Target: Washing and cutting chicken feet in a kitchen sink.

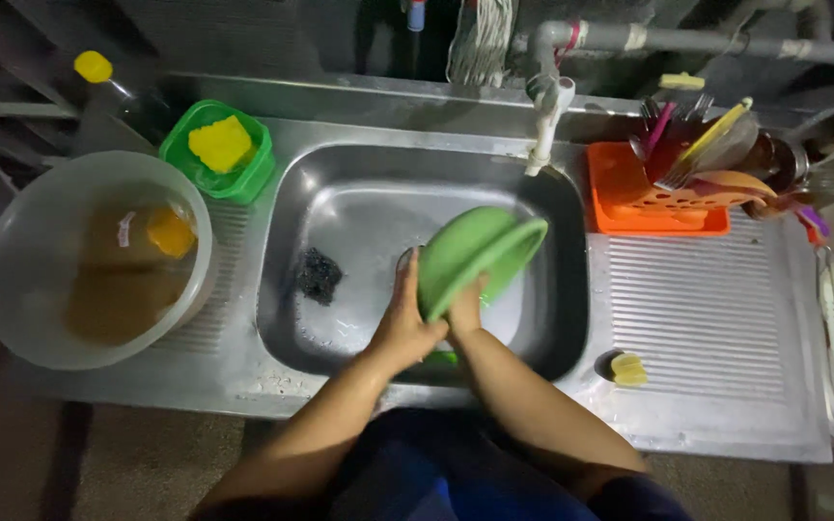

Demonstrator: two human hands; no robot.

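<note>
Over the steel sink basin (340, 203) I hold a green plastic bowl (480, 251), tilted on its edge with its rim toward the tap. My left hand (404, 323) presses against the bowl's left side. My right hand (465, 307) grips its lower edge from beneath. Something green shows in the basin just under my wrists; I cannot tell what it is. A dark scouring pad (319, 275) lies on the basin floor to the left of my hands.
A white tap (544, 121) hangs over the basin's back edge. At the left stand a translucent tub of brownish water (31, 260) and a green container with a yellow sponge (218, 147). An orange utensil basket (653, 198) and a yellow soap piece (627, 369) sit on the right drainboard.
</note>
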